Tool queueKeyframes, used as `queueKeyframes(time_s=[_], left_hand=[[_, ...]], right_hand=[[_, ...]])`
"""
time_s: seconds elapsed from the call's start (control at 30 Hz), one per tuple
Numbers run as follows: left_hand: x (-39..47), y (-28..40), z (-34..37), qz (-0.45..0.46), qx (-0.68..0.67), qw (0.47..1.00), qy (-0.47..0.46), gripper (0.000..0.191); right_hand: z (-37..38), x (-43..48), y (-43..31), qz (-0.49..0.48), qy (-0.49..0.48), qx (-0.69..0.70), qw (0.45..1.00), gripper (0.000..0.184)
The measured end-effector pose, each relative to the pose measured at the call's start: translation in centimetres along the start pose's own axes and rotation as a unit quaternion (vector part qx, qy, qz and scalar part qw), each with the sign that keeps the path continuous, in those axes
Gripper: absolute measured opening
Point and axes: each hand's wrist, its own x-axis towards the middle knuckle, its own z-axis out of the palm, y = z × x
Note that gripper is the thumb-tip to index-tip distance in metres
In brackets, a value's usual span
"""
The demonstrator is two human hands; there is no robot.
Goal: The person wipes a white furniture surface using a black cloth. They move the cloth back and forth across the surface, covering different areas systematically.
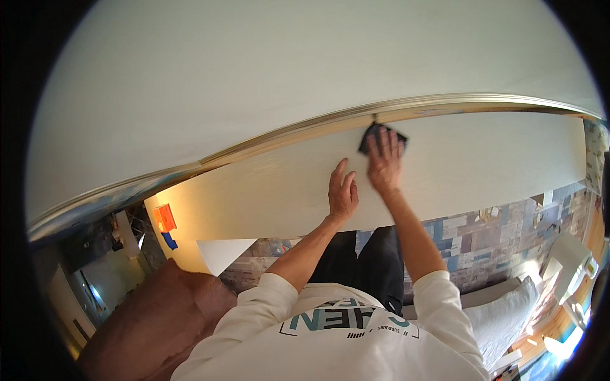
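A long, pale wood-grain panel lies across the view before me. My right hand presses flat with spread fingers on a dark pad or cloth near the panel's far edge; the hand is slightly blurred. Just left of it, my left hand is over the panel with its fingers apart and nothing in it. Whether its fingertips touch the surface I cannot tell.
Beyond the panel runs a metallic trim strip under a large pale surface. An orange box and a blue object are at the left end. A brown covered object stands lower left, a grey cushion lower right.
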Motion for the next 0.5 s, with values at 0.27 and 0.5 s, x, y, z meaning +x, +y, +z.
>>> queueKeyframes(time_s=[0.27,0.5], left_hand=[[0.5,-1.6,0.9,-0.079,-0.009,0.991,0.106,0.036],[4.3,6.3,6.0,0.048,0.019,0.997,-0.053,0.035]], right_hand=[[-1.2,-4.6,-1.0,-0.117,-0.101,0.094,0.983,0.052],[-9.3,-3.3,14.7,0.116,0.034,-0.038,0.992,0.056]])
